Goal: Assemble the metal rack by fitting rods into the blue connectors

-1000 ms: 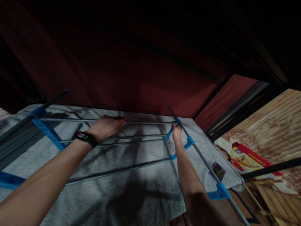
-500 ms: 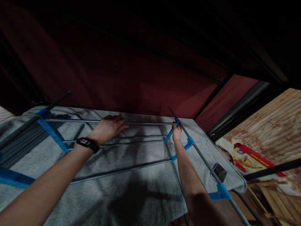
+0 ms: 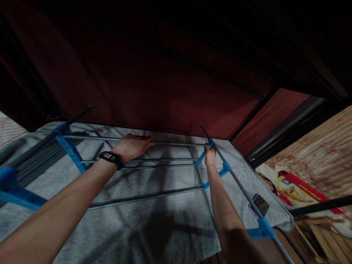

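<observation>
A rack frame of grey metal tubes and blue plastic connectors lies on a grey cloth [image 3: 176, 227]. My left hand [image 3: 132, 146], with a black fitness band [image 3: 111, 158] on its wrist, is closed over the far crosswise tube [image 3: 180, 143], palm down. At that tube's right end, my right hand [image 3: 210, 157] grips it just below a blue connector [image 3: 211, 141]; some of its fingers are hidden. Another blue connector [image 3: 226, 167] sits nearer on the right side tube [image 3: 242, 189]. On the left, a blue connector [image 3: 62, 129] carries the tube's other end.
Several loose grey tubes [image 3: 41, 161] lie at the left. A phone [image 3: 260, 206] rests near the right edge of the cloth. Behind stands a dark red panel [image 3: 154, 91]. A red and yellow package [image 3: 305, 190] and wooden slats [image 3: 321, 236] are at the right.
My view has shifted slightly, so the frame and both hands appear a little farther right. Both hands keep their places on the far tube.
</observation>
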### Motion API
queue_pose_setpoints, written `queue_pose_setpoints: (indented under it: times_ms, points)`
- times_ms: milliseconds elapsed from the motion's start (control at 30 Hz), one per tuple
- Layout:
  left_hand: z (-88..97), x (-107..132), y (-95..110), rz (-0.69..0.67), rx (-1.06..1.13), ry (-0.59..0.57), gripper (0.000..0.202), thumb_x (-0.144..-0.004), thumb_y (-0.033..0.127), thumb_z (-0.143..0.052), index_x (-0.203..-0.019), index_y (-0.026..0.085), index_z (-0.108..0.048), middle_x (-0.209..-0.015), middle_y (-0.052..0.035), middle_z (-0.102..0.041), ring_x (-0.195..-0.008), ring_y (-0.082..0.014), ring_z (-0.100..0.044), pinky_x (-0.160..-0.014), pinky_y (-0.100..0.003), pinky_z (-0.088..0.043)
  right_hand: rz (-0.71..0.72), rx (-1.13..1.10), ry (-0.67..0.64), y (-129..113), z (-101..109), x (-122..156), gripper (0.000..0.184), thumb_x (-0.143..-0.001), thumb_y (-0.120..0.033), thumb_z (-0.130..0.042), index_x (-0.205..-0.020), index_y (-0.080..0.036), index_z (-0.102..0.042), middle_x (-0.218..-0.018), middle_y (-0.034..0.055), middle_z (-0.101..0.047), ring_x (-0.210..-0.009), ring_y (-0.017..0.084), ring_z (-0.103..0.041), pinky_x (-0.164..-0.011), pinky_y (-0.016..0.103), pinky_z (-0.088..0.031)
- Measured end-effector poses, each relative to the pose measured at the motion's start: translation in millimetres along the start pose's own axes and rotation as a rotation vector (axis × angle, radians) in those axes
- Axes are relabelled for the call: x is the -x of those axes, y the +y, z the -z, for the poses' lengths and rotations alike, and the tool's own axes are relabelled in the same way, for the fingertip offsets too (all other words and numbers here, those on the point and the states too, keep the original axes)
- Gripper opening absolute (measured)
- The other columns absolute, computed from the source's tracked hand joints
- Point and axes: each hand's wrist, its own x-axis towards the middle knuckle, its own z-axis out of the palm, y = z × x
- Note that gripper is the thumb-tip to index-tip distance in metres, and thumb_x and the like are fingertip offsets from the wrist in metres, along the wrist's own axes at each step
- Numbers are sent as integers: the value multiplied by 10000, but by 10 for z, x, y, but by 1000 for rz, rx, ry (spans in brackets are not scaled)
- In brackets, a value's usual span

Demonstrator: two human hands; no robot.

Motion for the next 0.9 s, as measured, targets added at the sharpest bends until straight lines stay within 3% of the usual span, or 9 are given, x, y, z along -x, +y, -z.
queue_pose_setpoints:
  times_ms: [333, 567, 700, 900]
  points:
    - [-32, -106, -115, 5, 45, -43, 501, -1017, 479, -241, -1041, 196, -654, -890, -99, -729, -756, -214, -648, -678, -315, -397, -10, 8, 12, -26, 12, 10, 276, -707, -426, -566, -850, -198, -630, -791, 18, -642, -828, 198, -545, -873, 347, -427]
    - [-30, -168, -155, 32, 118, -135, 524, -1002, 511, -245, -1111, 220, -667, -1093, -106, -729, -939, -246, -676, -782, -334, -441, -9, 20, 11, 37, -1, -20, 270, -718, -435, -539, -818, -200, -624, -743, 2, -621, -816, 191, -546, -854, 339, -432]
    - [-48, -185, -165, 9, 92, -164, 495, -1013, 454, -253, -1204, 232, -651, -1223, -87, -694, -1054, -226, -654, -858, -311, -432, -11, 33, 12, 31, 3, -5, 251, -721, -438, -537, -781, -206, -614, -713, 2, -617, -820, 202, -557, -851, 344, -434]
    - [-59, -200, -186, -86, -1, -177, 402, -995, 311, -342, -1276, 275, -628, -1306, -80, -651, -1111, -233, -631, -863, -317, -428, -23, 73, 31, 10, 19, -5, 215, -703, -428, -564, -688, -215, -585, -660, 7, -595, -796, 216, -563, -836, 359, -437]
